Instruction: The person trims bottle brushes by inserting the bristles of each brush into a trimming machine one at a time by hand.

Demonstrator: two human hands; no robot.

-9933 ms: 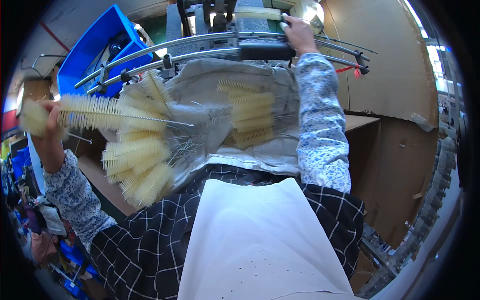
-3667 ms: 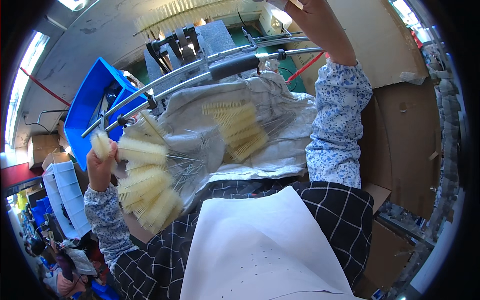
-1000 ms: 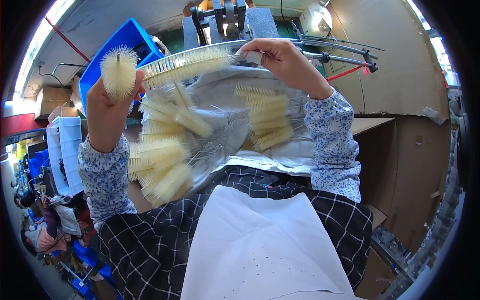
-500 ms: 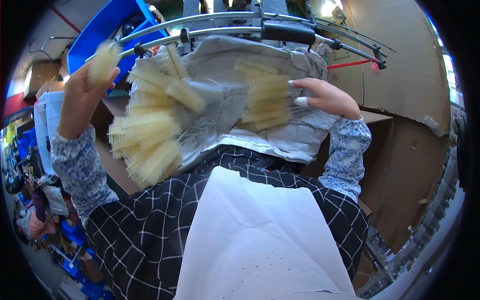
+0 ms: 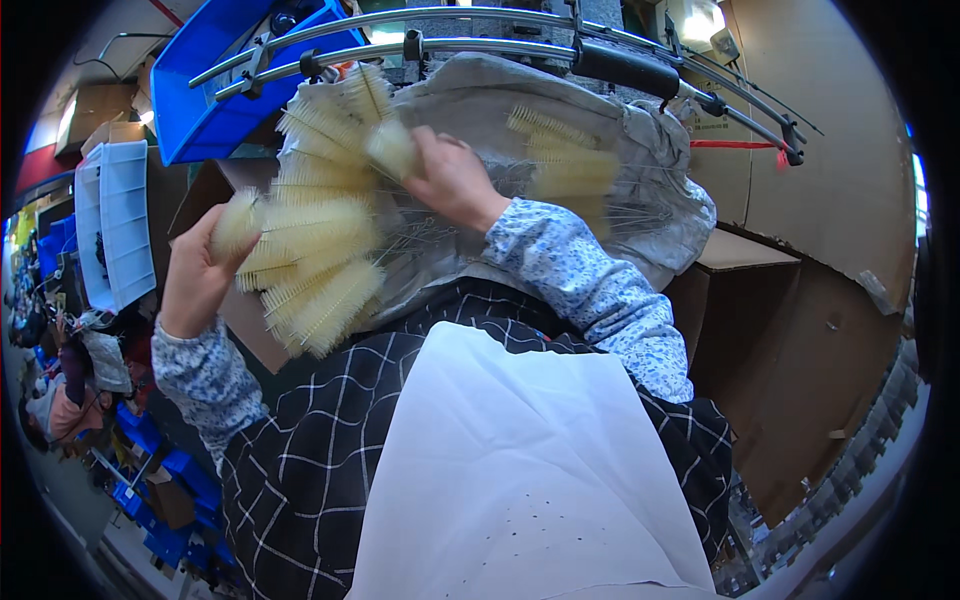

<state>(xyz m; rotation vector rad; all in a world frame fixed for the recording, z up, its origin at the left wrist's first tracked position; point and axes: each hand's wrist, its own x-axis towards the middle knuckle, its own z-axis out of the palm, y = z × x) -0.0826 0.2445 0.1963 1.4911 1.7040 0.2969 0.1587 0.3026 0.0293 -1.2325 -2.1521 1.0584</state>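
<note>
Closed around a pale cream bottle brush (image 5: pixel 237 226), my left hand (image 5: pixel 195 278) is at the left edge of a heap of similar brushes (image 5: pixel 325 235). My right hand (image 5: pixel 455 180) reaches across to the heap's upper right side, its fingers closed at a motion-blurred brush (image 5: pixel 392 150). The heap's brushes fan out with bristles to the left and thin wire handles to the right. A smaller group of brushes (image 5: pixel 572 172) lies to the right, partly behind my right forearm. Both groups rest on a grey cloth sheet (image 5: pixel 460 95).
Metal rails with a black sleeve (image 5: pixel 625 70) run across the far side. A blue bin (image 5: pixel 185 110) stands far left, with a white crate (image 5: pixel 125 225) beside it. Cardboard boxes (image 5: pixel 760 250) stand on the right. A person (image 5: pixel 75 400) is at the far left.
My right hand has moved left from the smaller brush group to a brush in the large heap. My left hand has come down and nearer with its brush. The view has shifted slightly.
</note>
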